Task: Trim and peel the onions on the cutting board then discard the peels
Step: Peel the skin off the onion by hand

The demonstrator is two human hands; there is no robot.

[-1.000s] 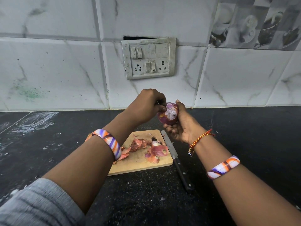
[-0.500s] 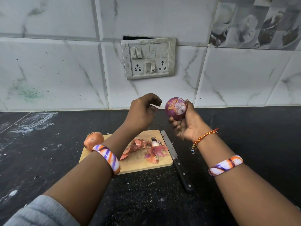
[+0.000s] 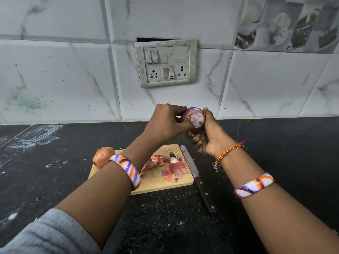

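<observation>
Onion (image 3: 194, 119) between both hands, above cutting board's (image 3: 157, 182) far edge.

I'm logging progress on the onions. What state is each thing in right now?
Purple onion: trimmed, partly peeled, held in right hand.
Left hand: fingers pinching its skin.
Second onion: unpeeled, on cutting board.
Peels: on board.
Knife: lying unused beside board.

Kitchen backdrop

White marble-look wall tiles (image 3: 73, 74), green smudge (image 3: 27, 101) low left. Grimy switch and socket plate (image 3: 166, 63) mid-wall, dark gap above it. Patterned tiles (image 3: 293, 22) top right. Black speckled countertop (image 3: 275, 143), whitish smears at left.
</observation>
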